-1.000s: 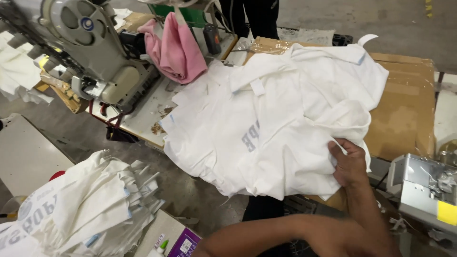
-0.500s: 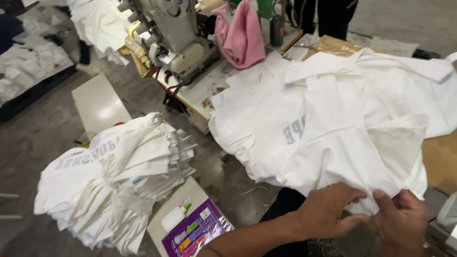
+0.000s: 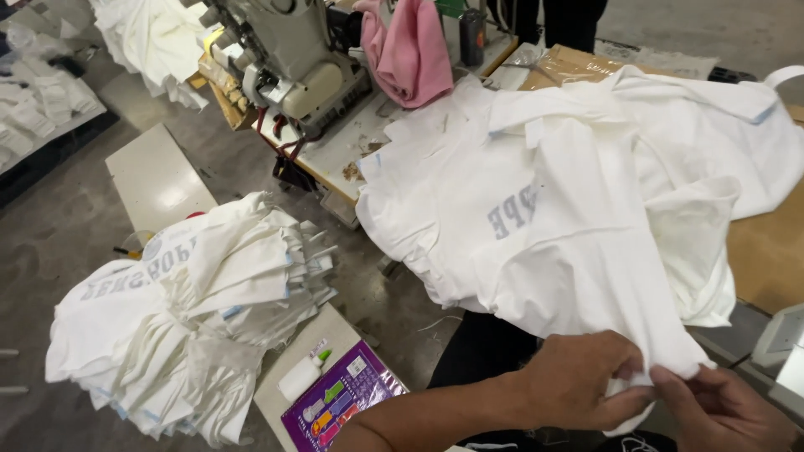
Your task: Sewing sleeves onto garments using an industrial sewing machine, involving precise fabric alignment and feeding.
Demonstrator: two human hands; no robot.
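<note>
White garment point(image 3: 586, 243), printed with grey lettering, heaped on the work table point(image 3: 770, 251) and spilling over its near edge toward the lap. Lower hem pinched at the bottom of the frame by both hands. Left hand point(image 3: 586, 381) reaching in from the lower left across the body, forearm nearly level, thumb and fingers closed on the cloth edge. Right hand point(image 3: 724, 410) just beside it, fingertips almost touching the left's, fingers curled on the same hem (palm partly out of view). Beyond the heap, a pink cloth point(image 3: 410, 50) draped beside an industrial sewing machine point(image 3: 285, 59). On the left, a separate stack of white garments point(image 3: 193, 318) piled on a low stand, with a purple packet point(image 3: 343, 406) and a small white bottle point(image 3: 303, 375) on a board just beside it. Half a second ago, hands already together at the hem, now gripping slightly higher and more to the right in the view; a second ago, only one hand resting on the heap.
</note>
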